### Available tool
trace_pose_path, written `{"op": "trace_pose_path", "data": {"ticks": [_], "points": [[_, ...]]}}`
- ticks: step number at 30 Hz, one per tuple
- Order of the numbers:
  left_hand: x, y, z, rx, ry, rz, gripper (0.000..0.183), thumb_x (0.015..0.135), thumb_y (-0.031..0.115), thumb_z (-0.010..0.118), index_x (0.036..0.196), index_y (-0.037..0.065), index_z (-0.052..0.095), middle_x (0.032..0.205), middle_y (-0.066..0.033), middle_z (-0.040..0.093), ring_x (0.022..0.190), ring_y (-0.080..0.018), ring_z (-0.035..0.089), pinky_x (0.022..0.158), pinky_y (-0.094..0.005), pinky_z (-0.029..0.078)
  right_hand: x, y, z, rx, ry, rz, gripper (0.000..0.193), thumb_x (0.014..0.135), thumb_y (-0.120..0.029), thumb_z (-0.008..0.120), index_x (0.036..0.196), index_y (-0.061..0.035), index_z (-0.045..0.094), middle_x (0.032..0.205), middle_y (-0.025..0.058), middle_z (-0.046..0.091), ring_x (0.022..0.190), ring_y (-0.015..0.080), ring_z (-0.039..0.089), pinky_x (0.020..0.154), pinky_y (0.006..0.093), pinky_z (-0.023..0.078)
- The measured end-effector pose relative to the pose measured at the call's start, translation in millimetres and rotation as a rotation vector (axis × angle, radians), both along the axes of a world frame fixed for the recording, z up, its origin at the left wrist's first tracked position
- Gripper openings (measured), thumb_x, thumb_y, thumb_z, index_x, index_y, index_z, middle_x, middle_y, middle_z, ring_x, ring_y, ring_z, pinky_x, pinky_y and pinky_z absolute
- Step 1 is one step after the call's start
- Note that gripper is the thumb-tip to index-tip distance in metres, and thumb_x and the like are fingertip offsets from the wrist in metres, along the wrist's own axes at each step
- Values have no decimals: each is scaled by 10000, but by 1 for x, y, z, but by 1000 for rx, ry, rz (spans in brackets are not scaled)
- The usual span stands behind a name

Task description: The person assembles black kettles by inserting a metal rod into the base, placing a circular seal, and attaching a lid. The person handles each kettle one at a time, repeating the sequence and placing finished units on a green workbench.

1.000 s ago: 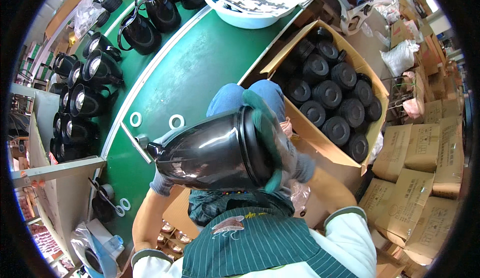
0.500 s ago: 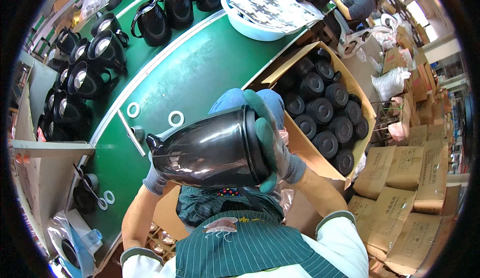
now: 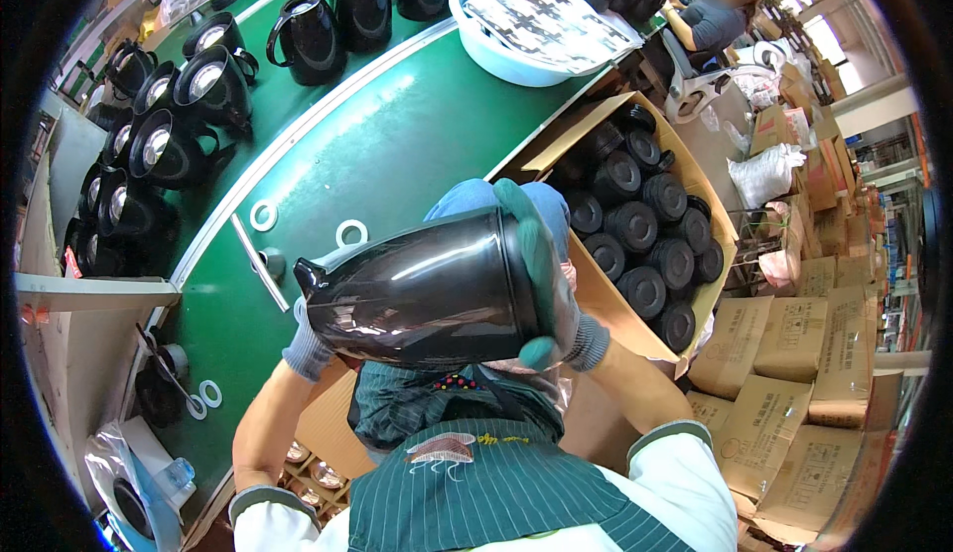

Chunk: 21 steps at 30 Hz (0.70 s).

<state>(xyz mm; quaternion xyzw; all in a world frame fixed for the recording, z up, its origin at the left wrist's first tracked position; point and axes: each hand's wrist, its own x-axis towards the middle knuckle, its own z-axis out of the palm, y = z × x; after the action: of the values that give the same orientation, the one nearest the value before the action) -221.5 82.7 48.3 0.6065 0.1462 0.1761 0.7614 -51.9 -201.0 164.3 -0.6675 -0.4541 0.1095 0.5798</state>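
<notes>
Holds a glossy black jug (image 3: 417,289) tipped on its side over the lap, narrow nubbed end to the left, wide end to the right. Cups the wide end with the right hand (image 3: 544,284), gloved in green and grey, fingers spread around the rim and pressed to it. Has the left hand (image 3: 309,332) at the narrow end, mostly behind the jug — only part of the glove and the grey cuff in sight, so cannot tell how wide or closed the fingers are. Wears a dark green striped apron (image 3: 476,483) over white sleeves, with blue trousers (image 3: 496,198) just beyond the jug. On the green table (image 3: 397,135), near the narrow end, a metal T-shaped tool (image 3: 261,264) and two flat white rings (image 3: 263,215). Farther left, a cluster of tipped black jugs (image 3: 213,80) with silvery insides; toward the back, upright black jugs (image 3: 306,44) beside a pale blue basin (image 3: 504,64) with a patterned cloth (image 3: 546,21) across it. To the right, an open cardboard box (image 3: 711,304) full of round black parts (image 3: 635,224) — then stacked cartons (image 3: 764,408) and, well apart, another person (image 3: 717,26) seated.
</notes>
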Motion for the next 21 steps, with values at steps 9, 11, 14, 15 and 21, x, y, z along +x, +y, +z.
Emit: {"op": "trace_pose_path", "data": {"ticks": [9, 11, 14, 15, 21], "points": [[23, 11, 65, 546, -107, -92, 530, 841, 330, 802, 1223, -22, 700, 1167, -195, 747, 1037, -310, 747, 929, -396, 599, -13, -6, -9, -14, 87, -43, 789, 1071, -518, 454, 1627, 0, 244, 1668, 214, 273, 1519, 335, 339, 1241, 460, 272], [10, 9, 23, -133, 21, -166, 505, 863, 309, 781, 1228, -30, 695, 1169, -196, 746, 1038, -297, 744, 937, -394, 596, -6, 7, 16, 84, -85, 30, 838, 1055, -551, 463, 1634, 5, 225, 1694, 226, 203, 1549, 352, 272, 1253, 460, 224], [12, -5, 17, -372, 67, -169, 470, 897, 276, 750, 1237, -42, 688, 1171, -197, 745, 1039, -278, 741, 950, -390, 592, -2, -4, 13, 117, -113, 71, 825, 1048, -539, 479, 1627, 2, 248, 1677, 240, 219, 1527, 374, 287, 1251, 469, 218], [15, -11, 24, -318, 68, -152, 458, 908, 265, 739, 1239, -46, 685, 1172, -198, 744, 1039, -272, 739, 954, -389, 590, -5, -11, 10, 116, -53, 64, 815, 1047, -533, 486, 1624, -3, 261, 1668, 240, 235, 1513, 373, 306, 1246, 473, 232], [28, -31, 103, 96, -79, 1, 407, 959, 204, 688, 1257, -72, 671, 1171, -192, 747, 1043, -232, 733, 976, -381, 582, -15, -40, -37, 351, 789, -33, 635, 1044, -227, 619, 1578, -6, 357, 1568, 167, 465, 1383, 291, 515, 1204, 417, 372]]}}
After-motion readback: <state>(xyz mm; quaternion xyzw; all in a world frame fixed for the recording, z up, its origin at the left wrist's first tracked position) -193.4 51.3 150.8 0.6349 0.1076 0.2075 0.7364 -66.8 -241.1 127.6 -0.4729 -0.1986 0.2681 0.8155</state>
